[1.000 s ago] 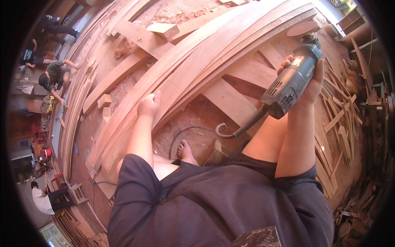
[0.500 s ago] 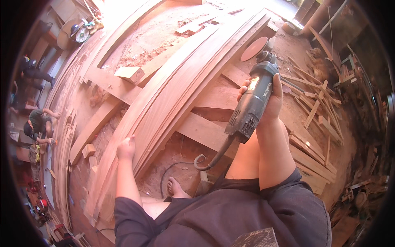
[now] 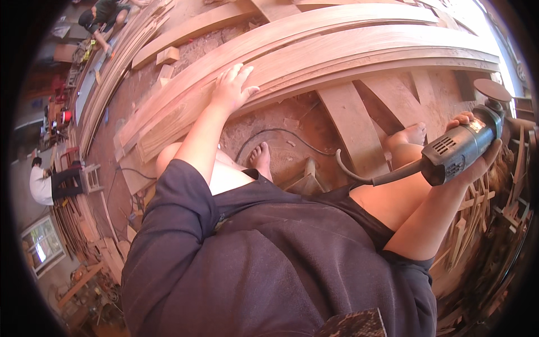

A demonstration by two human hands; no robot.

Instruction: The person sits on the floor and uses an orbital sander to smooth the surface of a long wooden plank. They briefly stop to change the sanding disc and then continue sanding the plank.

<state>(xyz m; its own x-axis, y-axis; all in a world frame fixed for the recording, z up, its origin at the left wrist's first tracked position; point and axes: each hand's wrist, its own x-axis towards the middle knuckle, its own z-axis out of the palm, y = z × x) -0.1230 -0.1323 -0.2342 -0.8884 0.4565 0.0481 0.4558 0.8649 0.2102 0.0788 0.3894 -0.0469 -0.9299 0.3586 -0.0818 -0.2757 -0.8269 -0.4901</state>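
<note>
My right hand (image 3: 480, 165) grips an angle grinder (image 3: 457, 149) round its dark body, at the right, raised off the wood. A round reddish-brown sanding disc (image 3: 493, 90) is fitted at its far end. The grinder's cord (image 3: 396, 173) leaves its near end and curls to the left. My left hand (image 3: 231, 90) is spread over the edge of the long, pale, curved planks (image 3: 348, 48), fingers apart and holding nothing. Those planks lie side by side across the far part of the view. Whether my left palm presses on them I cannot tell.
Wooden beams (image 3: 351, 126) run beneath the planks. A black cable (image 3: 275, 132) loops over the dusty floor near my feet. Scrap sticks (image 3: 477, 210) are heaped at the right. One person (image 3: 106, 16) crouches at far left; another (image 3: 44, 182) is further back.
My view has swung left, so the planks now lie more crosswise. My right hand and the grinder appear further right and lower. The left hand, formerly curled at the plank edge, has its fingers spread.
</note>
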